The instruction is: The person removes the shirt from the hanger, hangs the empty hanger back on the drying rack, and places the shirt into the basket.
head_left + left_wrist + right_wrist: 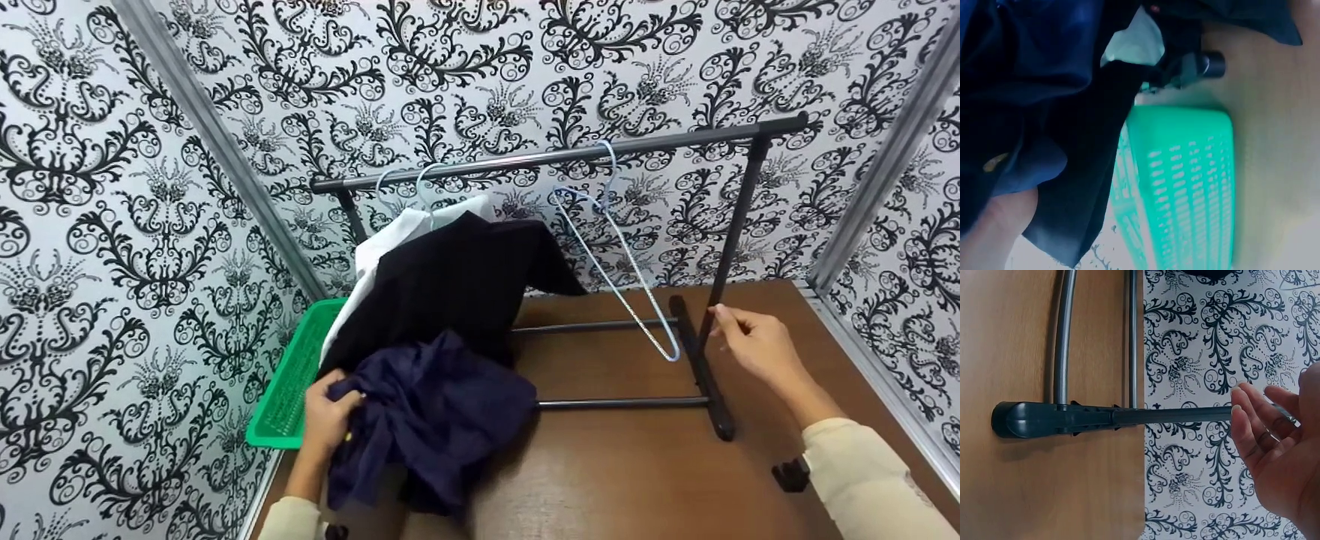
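Note:
My left hand (pixel 328 412) grips the edge of a bunched navy garment (pixel 442 405), which hangs in folds over the table. A black garment (pixel 457 277) hangs from the rack behind it, with a white garment (pixel 409 229) behind that. Off to the right, my right hand (pixel 757 345) is at the rack's upright post (pixel 735 232), with fingertips at the post. In the right wrist view the fingers (pixel 1244 430) look loosely bent, and the post passes behind them. A bare light-blue wire hanger (pixel 637 262) hangs on the clothes rack (pixel 525 159).
A green plastic basket (pixel 289 390) stands at the left, partly behind the garments. The rack's base foot (pixel 705 382) and lower bars (pixel 622 403) rest on the brown table (pixel 600 472). Patterned walls enclose the back and sides.

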`<action>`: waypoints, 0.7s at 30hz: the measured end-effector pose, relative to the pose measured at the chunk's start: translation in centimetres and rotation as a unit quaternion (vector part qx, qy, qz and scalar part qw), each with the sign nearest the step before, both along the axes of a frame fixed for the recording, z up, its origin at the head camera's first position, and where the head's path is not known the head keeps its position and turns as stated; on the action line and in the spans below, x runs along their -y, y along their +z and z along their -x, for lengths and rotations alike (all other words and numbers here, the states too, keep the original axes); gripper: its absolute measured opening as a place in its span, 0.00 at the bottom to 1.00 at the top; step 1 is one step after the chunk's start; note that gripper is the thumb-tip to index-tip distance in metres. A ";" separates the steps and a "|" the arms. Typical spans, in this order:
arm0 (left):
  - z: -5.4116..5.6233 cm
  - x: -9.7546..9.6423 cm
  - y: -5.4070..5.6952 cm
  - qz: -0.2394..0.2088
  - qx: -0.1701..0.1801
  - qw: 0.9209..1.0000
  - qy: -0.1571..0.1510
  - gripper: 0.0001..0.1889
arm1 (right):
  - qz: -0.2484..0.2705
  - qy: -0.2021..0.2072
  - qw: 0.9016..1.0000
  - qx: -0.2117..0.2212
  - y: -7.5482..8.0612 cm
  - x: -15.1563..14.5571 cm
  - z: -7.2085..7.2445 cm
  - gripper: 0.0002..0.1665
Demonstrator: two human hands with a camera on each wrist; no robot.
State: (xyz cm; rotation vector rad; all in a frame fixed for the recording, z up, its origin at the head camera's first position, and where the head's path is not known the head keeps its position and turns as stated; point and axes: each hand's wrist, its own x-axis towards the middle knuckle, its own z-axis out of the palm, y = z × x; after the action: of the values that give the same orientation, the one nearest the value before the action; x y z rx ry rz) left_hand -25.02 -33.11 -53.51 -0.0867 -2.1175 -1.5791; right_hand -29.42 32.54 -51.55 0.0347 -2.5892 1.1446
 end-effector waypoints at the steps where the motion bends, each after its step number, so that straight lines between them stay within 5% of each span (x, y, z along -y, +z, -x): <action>1: 0.0 0.4 0.2 -0.004 -0.001 1.000 0.008 0.10 | 0.002 -0.003 1.000 -0.006 0.0 0.1 0.0 0.31; 13: -0.6 4.1 2.4 -0.031 -0.021 0.988 0.148 0.07 | 0.013 -0.031 0.999 -0.034 -0.5 -0.1 0.0 0.29; 21: -2.6 4.7 5.7 -0.029 -0.049 0.971 0.232 0.02 | 0.000 -0.015 1.000 -0.011 -1.4 0.0 -0.6 0.29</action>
State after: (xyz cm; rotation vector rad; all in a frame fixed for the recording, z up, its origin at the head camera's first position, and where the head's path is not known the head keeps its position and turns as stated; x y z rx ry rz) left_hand -22.45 -37.82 -47.81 0.3226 -1.8413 -1.3234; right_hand -28.79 32.57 -52.93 0.0087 -2.5613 1.1270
